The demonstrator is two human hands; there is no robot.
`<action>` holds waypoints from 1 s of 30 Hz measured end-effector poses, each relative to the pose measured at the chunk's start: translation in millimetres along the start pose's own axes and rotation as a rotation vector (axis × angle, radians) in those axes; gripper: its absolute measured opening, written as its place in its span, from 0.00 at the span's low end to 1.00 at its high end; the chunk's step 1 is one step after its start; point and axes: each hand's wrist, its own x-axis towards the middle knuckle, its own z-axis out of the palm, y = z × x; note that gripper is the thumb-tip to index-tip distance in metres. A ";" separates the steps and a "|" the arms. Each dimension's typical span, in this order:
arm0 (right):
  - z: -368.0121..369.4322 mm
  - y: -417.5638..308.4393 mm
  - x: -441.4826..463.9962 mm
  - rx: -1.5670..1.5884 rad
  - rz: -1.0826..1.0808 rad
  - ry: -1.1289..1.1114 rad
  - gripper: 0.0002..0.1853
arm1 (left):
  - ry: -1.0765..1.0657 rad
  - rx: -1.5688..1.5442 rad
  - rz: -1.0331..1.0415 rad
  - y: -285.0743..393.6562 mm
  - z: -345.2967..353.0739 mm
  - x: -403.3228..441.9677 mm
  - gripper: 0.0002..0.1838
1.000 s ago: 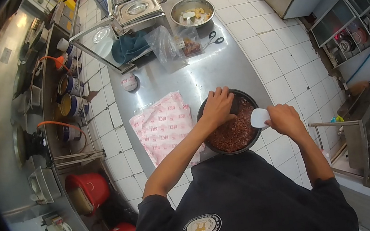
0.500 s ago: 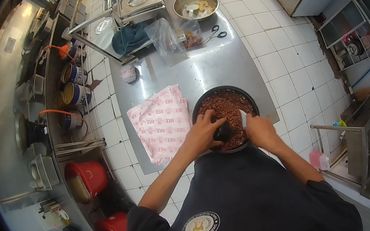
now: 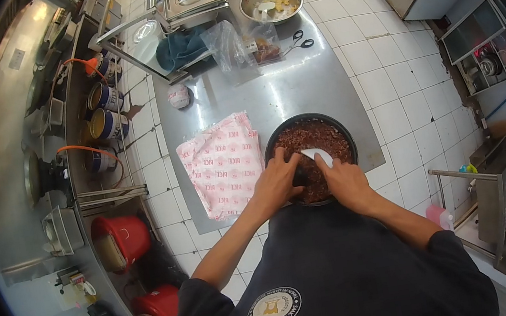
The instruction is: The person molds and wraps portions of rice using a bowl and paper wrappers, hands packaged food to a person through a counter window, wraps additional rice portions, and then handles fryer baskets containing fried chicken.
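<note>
A black round pan (image 3: 346, 127) of crumbly reddish-brown food (image 3: 308, 134) stands at the table's near edge, against my apron. Inside it, my left hand (image 3: 278, 184) curls around a small black rounded thing (image 3: 299, 177), perhaps a little bowl; the fingers cover most of it. My right hand (image 3: 347, 183) grips a flat white plastic scoop (image 3: 318, 156), whose blade points left over the food towards my left fingers. Left of the pan lies a stack of white wrapping paper (image 3: 223, 169) with red print.
Farther along the steel table (image 3: 296, 96) are a paper-wrapped ball (image 3: 178, 96), clear plastic bags (image 3: 228, 47), black-handled scissors (image 3: 299, 42) and a metal bowl (image 3: 271, 3) with yellowish food and a white scoop. A shelf with cans (image 3: 109, 125) and red tubs (image 3: 124, 239) runs along the left.
The white scoop has swung from near upright at the right of the pan to lying leftward, closer to my left hand. My right hand has shifted slightly left; the black rounded thing is more covered.
</note>
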 end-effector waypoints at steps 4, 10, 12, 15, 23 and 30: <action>-32.9 25.6 -11.2 0.119 -0.038 -0.061 0.32 | 0.118 0.079 0.147 -13.5 14.3 0.6 0.41; -11.3 33.6 -5.1 0.225 0.156 -0.107 0.21 | 0.027 -0.005 0.019 -8.6 19.0 9.1 0.37; -0.3 29.3 5.1 0.305 0.160 -0.120 0.21 | 0.048 -0.024 -0.004 -7.6 21.6 11.6 0.37; -4.3 12.6 9.0 0.342 0.192 -0.138 0.22 | 0.132 -0.065 -0.010 -4.9 35.9 14.5 0.39; 1.2 -20.1 -3.5 0.205 0.046 -0.061 0.33 | 0.383 -0.124 -0.027 -3.4 59.0 18.2 0.48; -36.1 22.4 -6.9 0.281 0.254 -0.063 0.22 | 0.182 0.018 -0.027 -2.5 30.7 4.2 0.51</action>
